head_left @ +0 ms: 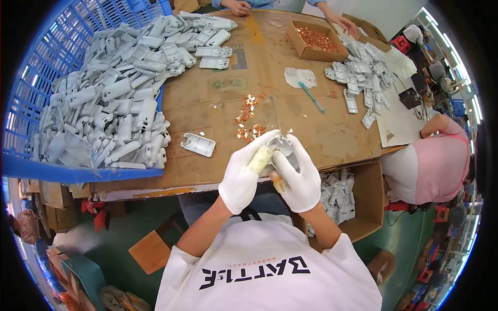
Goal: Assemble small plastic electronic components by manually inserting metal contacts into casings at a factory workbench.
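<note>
Both gloved hands meet over the near edge of the table (207, 98). The left hand (243, 176) and the right hand (298, 179) have their fingers closed around one grey plastic part (280, 144), held just above the table edge. The part may slip from the smooth gloves and fall into the cardboard box (363, 207) below, or the small copper pieces (248, 120) may scatter if a hand brushes them. I count one loose part (198, 144) beside the hands, one blue crate (31, 103) with a heap too large to count, one pen (311, 97), and one box of copper pieces (316, 41).

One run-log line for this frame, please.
left hand: holds grey plastic part | right hand: same part | copper pieces on cardboard table
</note>
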### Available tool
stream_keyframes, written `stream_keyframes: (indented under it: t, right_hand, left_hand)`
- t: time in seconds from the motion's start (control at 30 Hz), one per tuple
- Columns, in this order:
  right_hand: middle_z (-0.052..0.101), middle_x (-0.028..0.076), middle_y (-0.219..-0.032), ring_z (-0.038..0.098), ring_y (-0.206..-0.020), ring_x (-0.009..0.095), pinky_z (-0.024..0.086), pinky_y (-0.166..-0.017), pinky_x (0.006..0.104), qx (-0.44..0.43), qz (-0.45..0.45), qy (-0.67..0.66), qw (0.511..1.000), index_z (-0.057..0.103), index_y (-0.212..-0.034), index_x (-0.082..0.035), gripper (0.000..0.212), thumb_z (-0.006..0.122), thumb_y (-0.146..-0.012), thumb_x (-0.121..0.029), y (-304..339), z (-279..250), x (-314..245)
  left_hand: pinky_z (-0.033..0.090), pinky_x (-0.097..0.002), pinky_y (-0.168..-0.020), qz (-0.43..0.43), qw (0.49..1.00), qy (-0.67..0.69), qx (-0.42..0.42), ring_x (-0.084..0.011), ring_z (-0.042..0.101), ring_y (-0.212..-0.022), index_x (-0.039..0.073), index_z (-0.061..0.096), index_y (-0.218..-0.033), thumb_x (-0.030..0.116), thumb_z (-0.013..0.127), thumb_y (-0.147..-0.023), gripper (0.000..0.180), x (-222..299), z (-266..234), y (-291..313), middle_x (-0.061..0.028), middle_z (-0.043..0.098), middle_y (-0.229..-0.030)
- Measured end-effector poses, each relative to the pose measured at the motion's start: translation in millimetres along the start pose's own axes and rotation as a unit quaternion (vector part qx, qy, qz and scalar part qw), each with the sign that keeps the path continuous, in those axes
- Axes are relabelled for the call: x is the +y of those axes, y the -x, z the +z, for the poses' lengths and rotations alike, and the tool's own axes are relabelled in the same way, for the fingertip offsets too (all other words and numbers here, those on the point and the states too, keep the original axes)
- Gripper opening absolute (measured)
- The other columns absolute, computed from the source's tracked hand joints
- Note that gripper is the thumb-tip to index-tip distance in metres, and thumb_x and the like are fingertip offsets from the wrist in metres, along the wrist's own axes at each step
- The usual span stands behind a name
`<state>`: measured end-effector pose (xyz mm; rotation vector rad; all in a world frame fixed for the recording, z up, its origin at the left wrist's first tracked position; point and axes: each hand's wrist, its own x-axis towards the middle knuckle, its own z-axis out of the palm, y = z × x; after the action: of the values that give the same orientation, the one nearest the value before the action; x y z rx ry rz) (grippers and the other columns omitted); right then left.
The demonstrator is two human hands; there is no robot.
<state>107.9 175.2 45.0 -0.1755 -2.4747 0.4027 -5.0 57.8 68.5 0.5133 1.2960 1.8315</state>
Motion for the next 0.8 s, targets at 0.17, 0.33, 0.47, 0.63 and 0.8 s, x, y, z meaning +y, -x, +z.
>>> stream_keyframes:
  t: [0.17, 0.33, 0.47, 0.63, 0.8]
  right_hand:
    - [0.049, 0.023, -0.134, 0.063, -0.093, 0.033, 0.053, -0.078, 0.0370, -0.014, 0.005, -0.025, 1.000, 0.064, -0.119, -0.010, 0.047, 0.075, -0.074, -0.016, -5, 0, -7]
    - [0.052, 0.020, -0.129, 0.063, -0.093, 0.033, 0.054, -0.078, 0.0380, -0.028, 0.011, -0.035, 0.999, 0.064, -0.117, -0.011, 0.044, 0.075, -0.074, -0.015, -4, 1, -10]
    - [0.053, 0.018, -0.124, 0.063, -0.096, 0.033, 0.054, -0.079, 0.0388, -0.076, 0.045, -0.041, 0.995, 0.063, -0.114, -0.012, 0.042, 0.075, -0.074, -0.015, -6, -3, -12]
    - [0.060, 0.014, -0.115, 0.060, -0.106, 0.035, 0.053, -0.088, 0.0406, -0.038, 0.000, -0.072, 0.997, 0.064, -0.110, -0.010, 0.046, 0.067, -0.066, 0.005, -30, -4, 11]
    - [0.064, 0.013, -0.115, 0.060, -0.107, 0.026, 0.046, -0.096, 0.0351, -0.013, 0.119, 0.056, 0.991, 0.062, -0.113, -0.002, 0.030, 0.066, -0.083, 0.000, -42, 2, 184]
  left_hand:
    - [0.049, -0.0303, -0.093, -0.016, 0.999, 0.036, 0.011, -0.0161, 0.059, -0.108, -0.004, 0.049, -0.136, 0.019, 0.047, -0.102, 0.041, -1, -3, 5, -0.0124, 0.060, -0.123]
    - [0.049, -0.0290, -0.092, -0.024, 0.998, -0.030, 0.048, -0.0153, 0.060, -0.106, -0.004, 0.051, -0.134, 0.016, 0.046, -0.102, 0.038, -11, -6, 6, -0.0116, 0.061, -0.120]
    - [0.049, -0.0272, -0.087, 0.010, 0.987, -0.145, 0.067, -0.0131, 0.059, -0.102, -0.003, 0.052, -0.132, 0.016, 0.044, -0.102, 0.036, -10, -2, 11, -0.0102, 0.064, -0.114]
    - [0.046, -0.0354, -0.097, 0.207, 0.891, -0.392, 0.093, -0.0326, 0.062, -0.109, -0.002, 0.052, -0.132, 0.007, 0.053, -0.093, 0.040, 21, 3, 18, -0.0241, 0.061, -0.120]
    - [0.046, -0.0386, -0.098, 0.316, 0.914, 0.068, -0.247, -0.0353, 0.059, -0.111, -0.008, 0.058, -0.121, 0.010, 0.056, -0.094, 0.033, 79, 17, 75, -0.0221, 0.060, -0.119]
